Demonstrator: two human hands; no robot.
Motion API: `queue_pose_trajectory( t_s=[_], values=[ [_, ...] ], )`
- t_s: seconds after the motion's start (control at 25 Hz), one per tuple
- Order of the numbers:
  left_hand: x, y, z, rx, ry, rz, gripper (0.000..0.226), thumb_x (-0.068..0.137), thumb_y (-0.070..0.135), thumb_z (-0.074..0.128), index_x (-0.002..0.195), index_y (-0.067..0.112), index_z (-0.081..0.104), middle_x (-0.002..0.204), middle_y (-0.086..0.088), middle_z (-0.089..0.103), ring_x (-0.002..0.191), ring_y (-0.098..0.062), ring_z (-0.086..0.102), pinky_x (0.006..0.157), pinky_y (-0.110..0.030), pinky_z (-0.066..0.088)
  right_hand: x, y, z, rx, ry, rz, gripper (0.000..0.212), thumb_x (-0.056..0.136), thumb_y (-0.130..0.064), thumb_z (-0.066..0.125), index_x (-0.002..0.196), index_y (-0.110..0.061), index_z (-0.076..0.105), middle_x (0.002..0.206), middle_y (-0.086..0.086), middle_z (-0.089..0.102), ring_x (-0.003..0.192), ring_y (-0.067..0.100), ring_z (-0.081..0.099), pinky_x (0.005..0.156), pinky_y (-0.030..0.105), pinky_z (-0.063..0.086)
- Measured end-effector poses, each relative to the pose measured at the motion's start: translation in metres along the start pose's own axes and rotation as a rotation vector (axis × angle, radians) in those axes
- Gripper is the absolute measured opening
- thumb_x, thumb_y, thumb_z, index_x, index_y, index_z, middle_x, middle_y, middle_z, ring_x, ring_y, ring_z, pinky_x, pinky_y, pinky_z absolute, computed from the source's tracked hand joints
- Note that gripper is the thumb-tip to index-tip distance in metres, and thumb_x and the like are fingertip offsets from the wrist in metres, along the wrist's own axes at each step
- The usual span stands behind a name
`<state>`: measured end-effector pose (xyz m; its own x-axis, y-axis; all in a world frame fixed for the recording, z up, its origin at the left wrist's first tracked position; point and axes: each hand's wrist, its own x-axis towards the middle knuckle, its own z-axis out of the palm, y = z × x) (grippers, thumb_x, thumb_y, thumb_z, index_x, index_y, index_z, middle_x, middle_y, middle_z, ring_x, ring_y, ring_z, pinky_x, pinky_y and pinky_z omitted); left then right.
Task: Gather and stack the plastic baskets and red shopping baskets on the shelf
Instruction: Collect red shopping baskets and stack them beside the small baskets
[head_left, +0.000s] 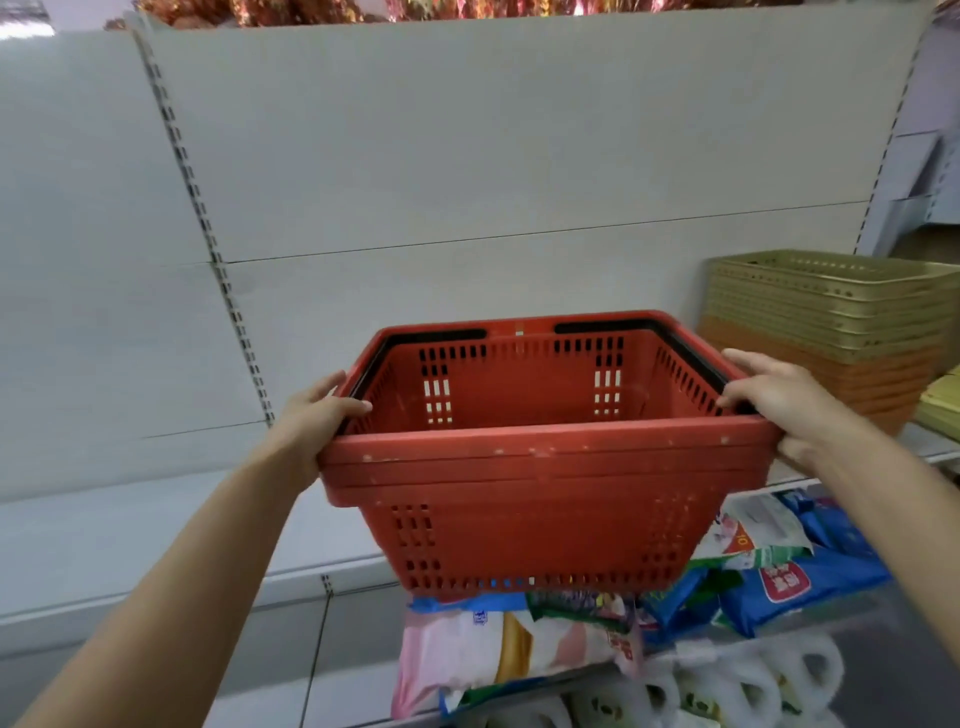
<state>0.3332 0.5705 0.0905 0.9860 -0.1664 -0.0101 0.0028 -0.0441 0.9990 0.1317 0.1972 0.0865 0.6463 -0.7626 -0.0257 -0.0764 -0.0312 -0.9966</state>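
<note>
The red shopping basket (545, 467) hides the packets (519, 644) stacked behind its base at six o'clock, and their print is too blurred to read. At three o'clock the stack of tan baskets (831, 312) runs off the frame edge, so its far side is unseen. At twelve o'clock the reddish goods (322, 10) are cut off by the top edge.

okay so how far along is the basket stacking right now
Done: a stack of plastic baskets, green over orange, already sits at the right of the shelf. In hand: left hand and right hand grip the red shopping baskets, nested, off the shelf. Left: setting them down.
</note>
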Motion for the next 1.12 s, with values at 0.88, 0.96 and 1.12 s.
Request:
queue_pose_trajectory(
  t_s=[0.88,0.96,1.12],
  values=[
    [-0.093,-0.004,0.187,0.408,0.102,0.601,0.035,0.078,0.058,0.051,0.089,0.037,0.076,0.121,0.025,0.064,0.141,-0.007,0.032,0.115,-0.032,0.018,0.151,0.002,-0.08,-0.758,-0.083,-1.028,0.042,0.09,-0.04,0.047,0.119,-0.015,0.065,0.133,0.013,0.056,0.126,0.029,0.044,0.107,0.035,0.027],
    [-0.124,-0.006,0.221,0.583,0.117,0.698,0.041,0.079,0.062,0.046,0.081,0.035,0.077,0.1,0.03,0.07,0.129,-0.005,0.044,0.109,-0.021,0.019,0.162,-0.008,-0.123,-0.814,0.076,-1.077,0.046,0.088,-0.04,0.046,0.124,-0.015,0.06,0.136,0.013,0.053,0.129,0.031,0.042,0.11,0.045,0.027],
    [-0.172,-0.007,0.295,1.048,0.179,0.896,0.05,0.08,0.071,0.042,0.085,0.033,0.075,0.084,0.02,0.071,0.088,-0.005,0.064,0.1,-0.041,0.037,0.202,-0.025,-0.197,-1.058,0.167,-0.837,0.059,0.09,-0.05,0.039,0.136,-0.013,0.047,0.141,0.018,0.048,0.13,0.036,0.04,0.113,0.052,0.02]
  ],
)
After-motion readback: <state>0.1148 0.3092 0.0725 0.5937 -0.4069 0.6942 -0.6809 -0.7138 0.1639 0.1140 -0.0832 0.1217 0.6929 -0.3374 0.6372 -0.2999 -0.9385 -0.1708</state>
